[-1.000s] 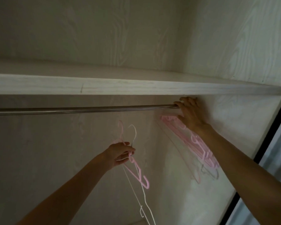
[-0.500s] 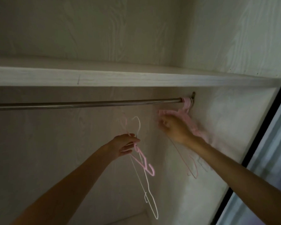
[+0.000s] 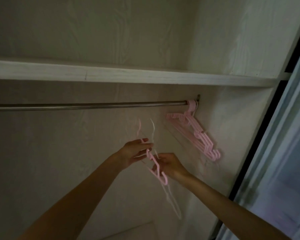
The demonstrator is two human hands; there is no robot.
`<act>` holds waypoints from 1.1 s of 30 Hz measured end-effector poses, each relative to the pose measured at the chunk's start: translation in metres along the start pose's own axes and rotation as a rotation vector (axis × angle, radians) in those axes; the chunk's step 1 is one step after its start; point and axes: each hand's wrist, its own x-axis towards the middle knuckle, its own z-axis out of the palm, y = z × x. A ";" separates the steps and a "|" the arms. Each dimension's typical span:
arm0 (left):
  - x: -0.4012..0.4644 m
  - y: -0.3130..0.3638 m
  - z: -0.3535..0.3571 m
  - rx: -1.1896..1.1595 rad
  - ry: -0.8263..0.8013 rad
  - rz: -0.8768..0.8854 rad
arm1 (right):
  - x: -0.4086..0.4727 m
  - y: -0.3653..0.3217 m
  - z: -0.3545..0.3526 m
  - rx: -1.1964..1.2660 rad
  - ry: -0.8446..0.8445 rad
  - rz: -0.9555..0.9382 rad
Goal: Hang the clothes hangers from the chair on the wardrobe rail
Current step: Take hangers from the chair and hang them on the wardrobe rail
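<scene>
Hangers, held as a pair (image 3: 157, 170): one pink, one white (image 3: 170, 196), kept below the rail (image 3: 93, 106) and apart from it, with hooks up and bodies trailing down toward the wardrobe floor. Gripped at the necks by the left hand (image 3: 133, 153), fingers (image 3: 145, 146) curled round both wires. Probably held that way to keep the hooks free and upright for lifting onto the bar.

Met from the other side by the right hand (image 3: 170, 164), fingers bent in at the pink shoulder. Could not tell through the blur whether closed on it or only touching. Judged as the sorting step: pulling one hanger loose from its partner so as to hang them singly rather than tangled.

Already hung: a bunch of pink hangers (image 3: 196, 134), hooked over the far right end of the rail, pressed close against the side wall (image 3: 232, 127) and slanting down along it. Likely packed there to leave the long bare stretch of bar open to the left.

Above the rail, a pale shelf (image 3: 128, 76); at the right edge, a sliding door (image 3: 284, 153). No chair in view, so no telling how many hangers remained.
</scene>
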 end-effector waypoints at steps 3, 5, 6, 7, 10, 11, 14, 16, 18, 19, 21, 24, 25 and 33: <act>-0.002 0.005 -0.004 -0.050 0.045 0.013 | 0.001 -0.005 -0.019 -0.111 0.222 -0.158; -0.002 0.008 -0.007 -0.076 0.053 0.004 | 0.007 -0.014 -0.033 -0.200 0.286 -0.235; -0.001 0.009 -0.009 -0.080 0.054 -0.004 | 0.012 -0.018 -0.038 -0.224 0.298 -0.260; -0.001 0.009 -0.011 -0.081 0.055 -0.011 | 0.018 -0.026 -0.041 -0.225 0.315 -0.272; 0.003 0.010 -0.014 -0.075 0.062 -0.029 | 0.042 -0.051 -0.049 -0.239 0.392 -0.274; 0.003 0.010 -0.015 -0.072 0.064 -0.033 | 0.052 -0.058 -0.050 -0.267 0.404 -0.268; 0.003 0.012 -0.018 -0.063 0.071 -0.040 | 0.075 -0.064 -0.047 -0.379 0.387 -0.205; 0.002 0.014 -0.020 -0.044 0.088 -0.044 | 0.081 -0.058 -0.041 -0.411 0.392 -0.170; 0.001 0.018 -0.021 -0.019 0.110 -0.049 | 0.081 -0.048 -0.036 -0.406 0.373 -0.133; 0.000 0.020 -0.022 -0.004 0.120 -0.049 | 0.080 -0.043 -0.035 -0.414 0.338 -0.096; -0.001 0.025 -0.023 0.040 0.133 -0.045 | 0.076 -0.036 -0.036 -0.465 0.254 -0.030; -0.001 0.029 -0.024 0.098 0.144 -0.030 | 0.065 -0.043 -0.041 -0.794 0.241 -0.070; -0.001 0.030 -0.025 0.108 0.150 -0.025 | 0.062 -0.049 -0.043 -0.918 0.306 -0.146; 0.006 0.033 -0.030 0.168 0.152 -0.054 | 0.101 -0.101 -0.059 -1.275 0.342 -0.617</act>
